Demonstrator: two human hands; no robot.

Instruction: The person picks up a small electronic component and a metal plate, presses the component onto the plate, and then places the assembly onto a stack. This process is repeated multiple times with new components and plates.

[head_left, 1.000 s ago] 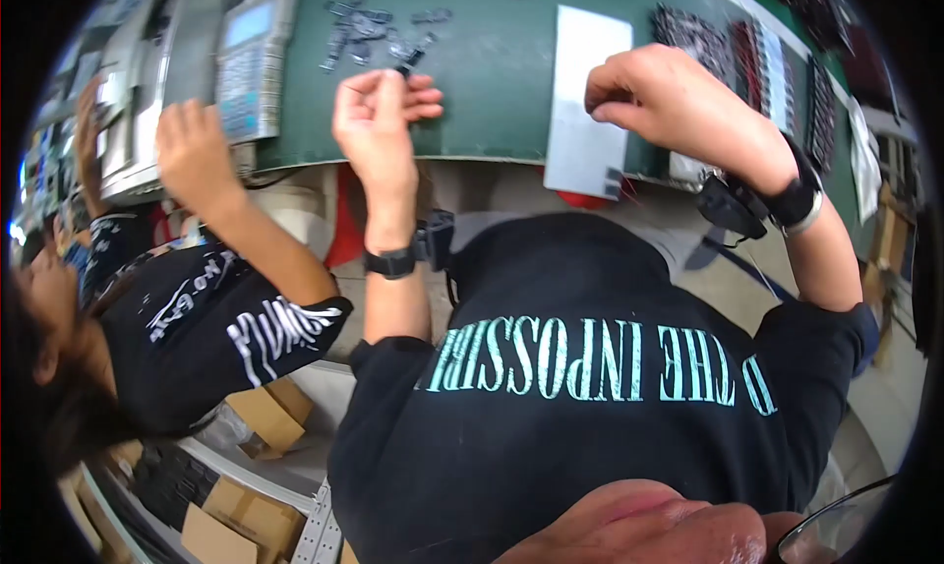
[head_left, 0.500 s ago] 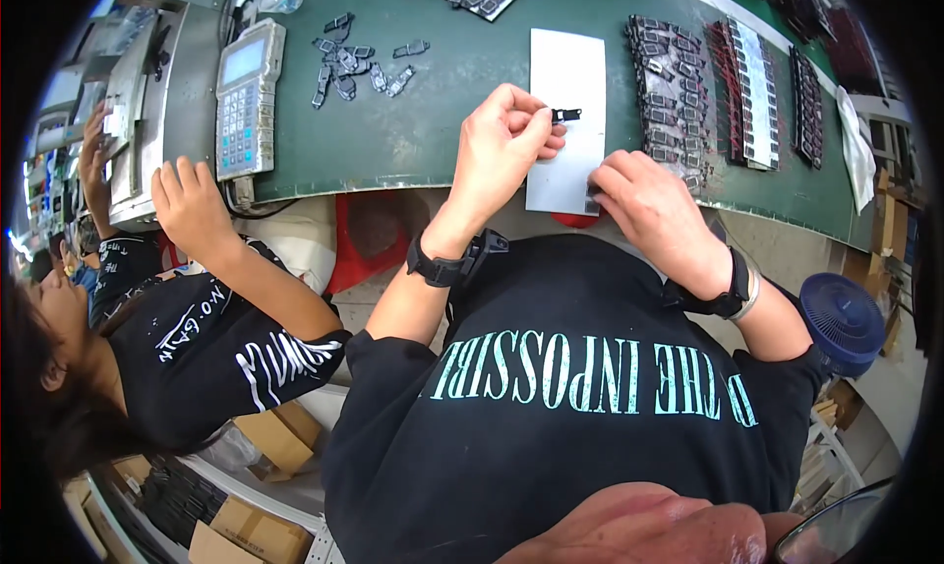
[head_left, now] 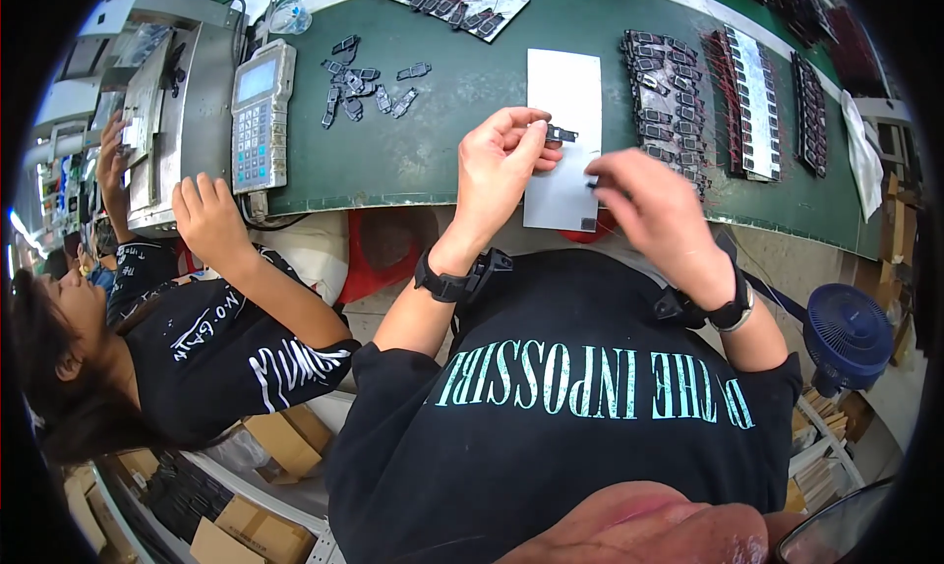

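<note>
My left hand (head_left: 500,166) pinches a small black plastic part (head_left: 560,134) between thumb and forefinger, above a white rectangular sheet (head_left: 563,82) on the green table. To its right, my right hand (head_left: 657,210) is over the sheet's right edge, fingers curled together and slightly blurred. A tiny dark bit shows at those fingertips, too small to name. On the sheet's near right corner is a small dark square (head_left: 588,224).
Loose black parts (head_left: 354,80) lie in a pile on the left of the green table (head_left: 442,102). Rows of black parts (head_left: 669,102) lie on the right. A keypad device (head_left: 264,117) stands beside a co-worker's hand (head_left: 211,220). A blue fan (head_left: 846,333) is at the right.
My right hand has lifted away from the sheet's near right corner, uncovering the dark square. The black part in my left hand has tilted slightly. The whole view has shifted a little.
</note>
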